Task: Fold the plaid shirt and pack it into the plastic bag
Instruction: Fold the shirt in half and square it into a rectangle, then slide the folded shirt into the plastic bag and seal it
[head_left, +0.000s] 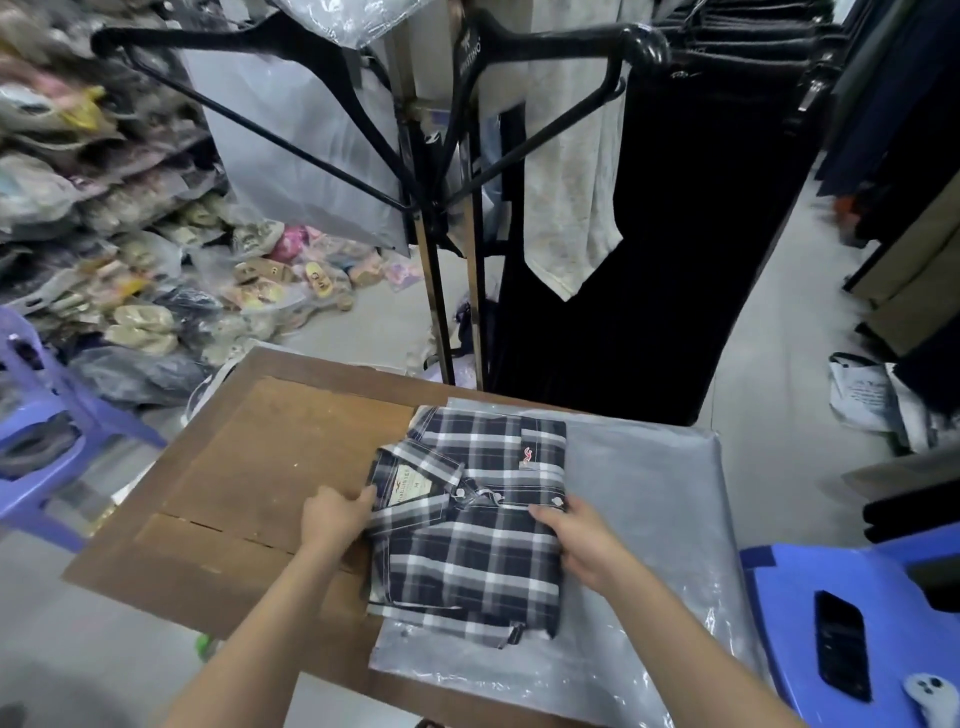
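Observation:
The dark blue and white plaid shirt (470, 525) lies folded into a rectangle on the wooden table (260, 467), collar and label facing up. Its right part rests on a grey plastic bag (649, 545) spread flat over the table's right side. My left hand (337, 517) holds the shirt's left edge beside the collar, fingers tucked at the fold. My right hand (582, 545) grips the shirt's right edge, thumb on top near the buttons. Whether any part of the shirt is inside the bag, I cannot tell.
A clothes rack with black hangers (431, 171) and dark garments (675, 234) stands just behind the table. Bagged goods and slippers (130, 234) pile up at left. Purple plastic stools stand at left (36, 426) and right (852, 623), the right one carrying a phone (841, 644).

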